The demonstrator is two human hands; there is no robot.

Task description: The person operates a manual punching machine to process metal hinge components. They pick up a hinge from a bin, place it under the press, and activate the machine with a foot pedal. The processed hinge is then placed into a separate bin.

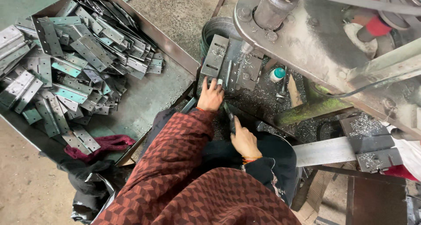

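1. left hand (211, 97) just below picture centre, reaching toward 12 o'clock; fingers (213, 83) spread flat and pressed onto the lower edge of a grey slotted metal plate (215, 58).
2. slotted metal plate lying on the dark machine bed (263, 100), directly at 12 o'clock from the left hand, beneath the drill spindle (274, 7); a second, smaller drilled plate (249, 73) just beside it at 3 o'clock, the two touching or nearly so.
3. right hand (244, 139) at 5 o'clock from the left hand, near it but apart; fingers curled around a dark lever handle (230, 117) that points toward 11 o'clock. grip closed on the handle; fingertips hidden underneath.
4. both arms in a rust-and-dark patterned sleeve (175, 159); thin orange threads at each wrist.
5. metal shavings (267, 97) strewn over the machine bed at 3 o'clock from the left hand; a small white bottle with a teal cap (277, 74) standing among them.
6. large grey machine body (315, 40) filling the 1 to 3 o'clock part of the view, with a black cable (351, 91) drooping across it.
7. at 9 to 11 o'clock, a shallow metal tray (153, 93) holding a loose heap of grey and teal-tinted hinge plates (74, 58), well apart from both hands.
8. crumpled maroon cloth (103, 145) at the tray's near edge, at 8 o'clock from the left hand.
9. dark round bucket rim (215, 29) at 12 o'clock, behind the slotted plate.
10. flat steel bar (324, 151) at 3 o'clock from the right hand, lying apart from it.
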